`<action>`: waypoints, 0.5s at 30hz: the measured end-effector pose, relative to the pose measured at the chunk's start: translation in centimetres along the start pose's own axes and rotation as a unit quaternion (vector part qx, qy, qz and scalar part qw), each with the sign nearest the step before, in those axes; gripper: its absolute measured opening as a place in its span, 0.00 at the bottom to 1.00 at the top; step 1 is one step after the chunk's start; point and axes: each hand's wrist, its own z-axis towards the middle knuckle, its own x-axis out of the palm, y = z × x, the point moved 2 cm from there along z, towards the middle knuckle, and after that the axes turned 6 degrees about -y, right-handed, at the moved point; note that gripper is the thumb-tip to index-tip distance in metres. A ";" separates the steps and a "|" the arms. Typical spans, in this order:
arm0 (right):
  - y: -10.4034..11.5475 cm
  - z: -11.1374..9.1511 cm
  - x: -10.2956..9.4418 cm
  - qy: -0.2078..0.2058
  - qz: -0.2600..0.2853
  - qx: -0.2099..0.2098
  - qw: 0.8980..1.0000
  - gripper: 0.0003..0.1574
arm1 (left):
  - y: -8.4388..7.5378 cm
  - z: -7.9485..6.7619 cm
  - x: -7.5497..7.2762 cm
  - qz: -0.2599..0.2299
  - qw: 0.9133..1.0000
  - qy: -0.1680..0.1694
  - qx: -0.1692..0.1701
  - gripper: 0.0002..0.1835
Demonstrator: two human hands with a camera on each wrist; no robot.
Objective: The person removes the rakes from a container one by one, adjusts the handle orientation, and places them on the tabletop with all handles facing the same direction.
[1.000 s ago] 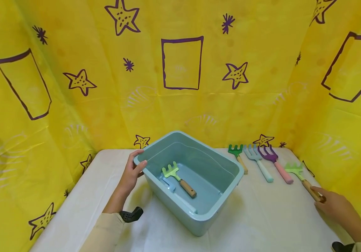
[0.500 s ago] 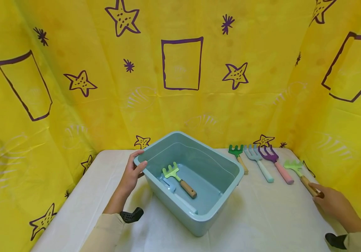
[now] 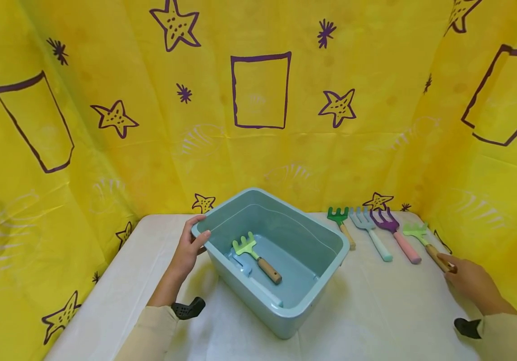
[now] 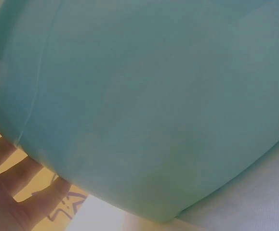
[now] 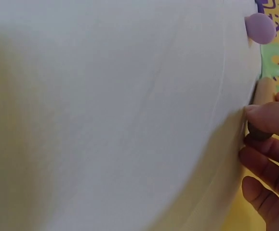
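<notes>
My left hand (image 3: 189,249) grips the left corner of a blue-grey plastic tub (image 3: 281,200), thumb over the rim. The left wrist view shows the tub's outer wall (image 4: 153,96) with the fingers against it. At the right, my right hand (image 3: 472,281) pinches the wooden handle of a light green hand rake (image 3: 433,252); in the right wrist view thumb and fingers close round the handle end (image 5: 264,103). Inside the tub lie another light green hand rake (image 3: 258,258) with a wooden handle and a light blue tool (image 3: 242,265), partly hidden by the near wall.
Left of the held rake, a dark green rake (image 3: 340,220), a light blue fork (image 3: 373,238) and a purple fork with a pink handle (image 3: 398,238) lie in a row on the white table (image 3: 375,311). Yellow patterned cloth (image 3: 258,155) surrounds the table on three sides.
My right hand has shifted left and slightly up with the light green hand rake, bringing it closer to the purple fork. My left hand and the tub have stayed put.
</notes>
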 end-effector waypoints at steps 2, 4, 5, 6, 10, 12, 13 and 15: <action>0.0 0.1 -0.1 0.001 -0.001 0.000 1.000 0.31 | -0.1 0.0 0.0 -0.003 1.000 0.001 0.002 0.27; 0.0 0.2 -0.1 0.006 -0.004 0.001 1.000 0.32 | -0.1 0.1 0.0 -0.005 1.000 0.001 0.003 0.27; 0.0 0.3 -0.1 0.009 -0.006 0.001 1.000 0.32 | -0.1 0.1 0.0 -0.005 1.000 0.000 0.003 0.27; 0.0 0.4 -0.1 0.010 -0.009 0.002 1.000 0.32 | -0.1 0.1 0.0 -0.006 1.000 0.001 0.003 0.27; 0.0 0.5 -0.4 0.014 -0.031 0.008 0.999 0.33 | -0.1 0.1 -0.1 -0.002 1.000 -0.001 -0.004 0.27; 0.1 0.5 -0.7 0.009 -0.045 0.006 0.999 0.34 | 0.0 0.1 -0.1 0.000 1.000 0.000 -0.008 0.27; 0.3 0.5 -0.8 0.006 -0.049 0.006 0.999 0.34 | 0.0 0.1 -0.1 0.002 1.000 0.000 -0.011 0.28; 0.6 0.6 -1.0 -0.009 -0.055 -0.003 0.998 0.35 | 0.1 0.1 -0.2 0.003 1.000 0.001 -0.014 0.28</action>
